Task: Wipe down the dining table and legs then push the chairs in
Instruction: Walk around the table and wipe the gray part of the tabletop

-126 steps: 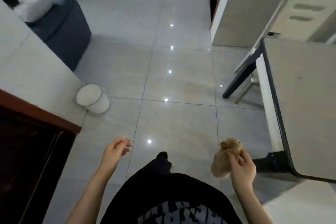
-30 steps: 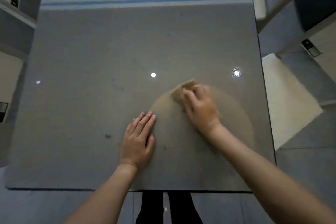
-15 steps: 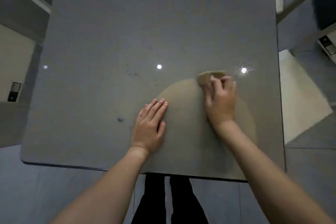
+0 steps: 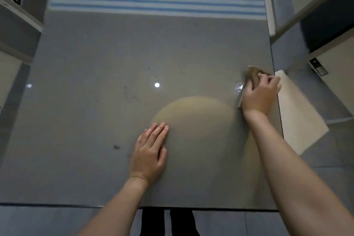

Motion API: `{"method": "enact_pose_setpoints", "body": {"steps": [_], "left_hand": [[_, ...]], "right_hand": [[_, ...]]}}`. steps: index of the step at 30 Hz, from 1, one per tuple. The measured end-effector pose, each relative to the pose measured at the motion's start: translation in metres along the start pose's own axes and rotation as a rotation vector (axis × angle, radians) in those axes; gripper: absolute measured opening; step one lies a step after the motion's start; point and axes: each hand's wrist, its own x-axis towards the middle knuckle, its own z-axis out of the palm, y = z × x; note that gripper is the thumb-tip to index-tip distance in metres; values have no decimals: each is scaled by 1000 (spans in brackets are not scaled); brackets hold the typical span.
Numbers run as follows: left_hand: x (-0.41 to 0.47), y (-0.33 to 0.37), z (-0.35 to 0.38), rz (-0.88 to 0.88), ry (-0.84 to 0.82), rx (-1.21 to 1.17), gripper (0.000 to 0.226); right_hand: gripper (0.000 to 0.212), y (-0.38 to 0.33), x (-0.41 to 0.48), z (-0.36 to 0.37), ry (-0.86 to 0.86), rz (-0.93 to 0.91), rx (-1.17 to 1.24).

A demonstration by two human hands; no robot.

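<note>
One brown cloth (image 4: 253,76) sits at the tabletop's (image 4: 95,53) right edge, the right hand (image 4: 258,95) curled over it, pressing down. The left hand (image 4: 151,151) lies flat, fingers together, near the front edge. One white chair seat (image 4: 298,117) sits just beside the right edge.

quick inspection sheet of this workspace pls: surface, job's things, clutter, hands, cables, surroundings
surface: glossy grey dining table, reflecting ceiling lights; scattered crumbs near the middle, one dark spot left of the left hand
job's things: brown cloth at the table's right edge
clutter: blue-striped fabric across the far end
hands: left hand flat on the table, fingers straight; right hand grips the brown cloth
cables: nothing seen
surroundings: white chair seat beside the right edge, not tucked under; tiled floor
</note>
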Motion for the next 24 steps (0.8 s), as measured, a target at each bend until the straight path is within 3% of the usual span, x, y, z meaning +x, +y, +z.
{"method": "enact_pose_setpoints", "body": {"steps": [2,5,10,15,20,24], "left_hand": [[0,-2,2,3,2,-12,53],[-1,-4,3,8,-13,-18,54],[0,-4,0,20,-45,-11,55],[0,-2,-3,2,-57,-24,57],[-2,-6,2,22,-36,-42,58],[-2,-6,6,31,1,-37,55]], "right_hand": [[32,-43,-13,12,-45,-25,22],[30,-75,-90,9,-211,-357,122],[27,-6,-175,-49,-382,-723,203],[32,58,-142,-68,-288,-482,178],[41,45,-20,-26,-163,-235,122],[38,8,82,21,-147,-166,52]]}}
